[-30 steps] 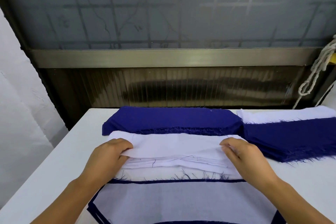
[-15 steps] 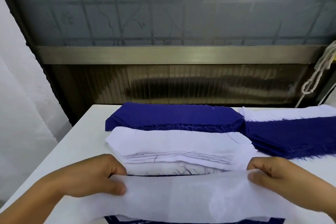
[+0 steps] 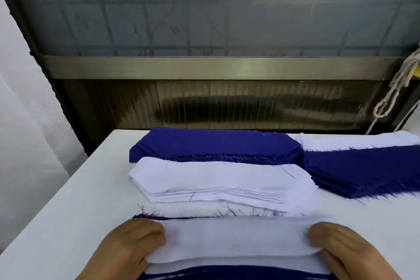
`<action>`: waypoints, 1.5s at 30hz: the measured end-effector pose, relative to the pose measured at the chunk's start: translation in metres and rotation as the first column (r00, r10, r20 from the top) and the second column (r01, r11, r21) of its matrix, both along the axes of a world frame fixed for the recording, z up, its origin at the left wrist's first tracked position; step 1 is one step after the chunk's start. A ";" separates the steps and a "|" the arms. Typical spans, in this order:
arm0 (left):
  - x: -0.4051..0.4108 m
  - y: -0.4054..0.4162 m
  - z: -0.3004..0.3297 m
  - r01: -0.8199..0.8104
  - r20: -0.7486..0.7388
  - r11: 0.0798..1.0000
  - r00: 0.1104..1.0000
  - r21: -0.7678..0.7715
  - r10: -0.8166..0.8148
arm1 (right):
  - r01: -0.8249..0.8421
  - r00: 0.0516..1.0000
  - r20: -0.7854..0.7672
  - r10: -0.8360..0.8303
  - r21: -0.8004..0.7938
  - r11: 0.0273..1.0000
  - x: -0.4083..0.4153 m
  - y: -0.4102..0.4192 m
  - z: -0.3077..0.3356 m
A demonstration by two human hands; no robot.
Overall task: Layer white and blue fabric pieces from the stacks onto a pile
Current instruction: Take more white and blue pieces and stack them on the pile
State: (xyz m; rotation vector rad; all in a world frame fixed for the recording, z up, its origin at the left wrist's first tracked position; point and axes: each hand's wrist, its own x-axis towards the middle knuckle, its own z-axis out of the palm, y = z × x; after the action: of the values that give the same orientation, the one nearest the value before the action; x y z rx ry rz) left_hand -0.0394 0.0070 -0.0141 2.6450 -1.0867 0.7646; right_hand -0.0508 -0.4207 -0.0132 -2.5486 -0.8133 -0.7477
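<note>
Left hand [image 3: 129, 245] and right hand [image 3: 341, 250], fingers curled, each grip an end of thin white fabric piece [image 3: 236, 238]. It spans between them over the blue-edged pile [image 3: 238, 274].

Two bare hands: left hand [image 3: 127, 245], right hand [image 3: 345, 250]. No gloves, rings or watch visible. Forearms bare to the frame edge; no sleeve in view.

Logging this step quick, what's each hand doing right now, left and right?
Left hand: closed, gripping the left end of the white fabric piece.
Right hand: closed, gripping the right end of the same piece.
</note>
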 end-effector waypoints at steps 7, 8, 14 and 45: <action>-0.002 -0.004 -0.009 0.005 0.059 1.000 0.998 -0.020 -0.004 | -0.007 1.000 0.020 0.007 0.000 1.000 0.000 0.002 -0.003; -0.001 -0.003 -0.013 0.002 0.054 1.000 0.999 -0.029 0.000 | -0.012 0.999 0.033 0.012 -0.005 1.000 0.000 0.001 -0.006; 0.000 0.007 -0.029 -0.036 -0.079 0.995 0.996 -0.089 0.029 | -0.017 0.998 0.056 0.019 -0.034 0.999 0.002 -0.006 -0.015; 0.087 -0.042 0.019 -0.357 -0.043 0.920 0.934 -0.161 0.355 | 0.265 0.953 -0.164 -0.257 0.033 0.964 0.104 0.037 0.027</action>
State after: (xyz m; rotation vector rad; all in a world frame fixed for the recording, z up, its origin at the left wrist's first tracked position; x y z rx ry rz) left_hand 0.0479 -0.0353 0.0049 2.7266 -0.5097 0.8574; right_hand 0.0536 -0.3841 0.0134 -2.6547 -0.4033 -0.6227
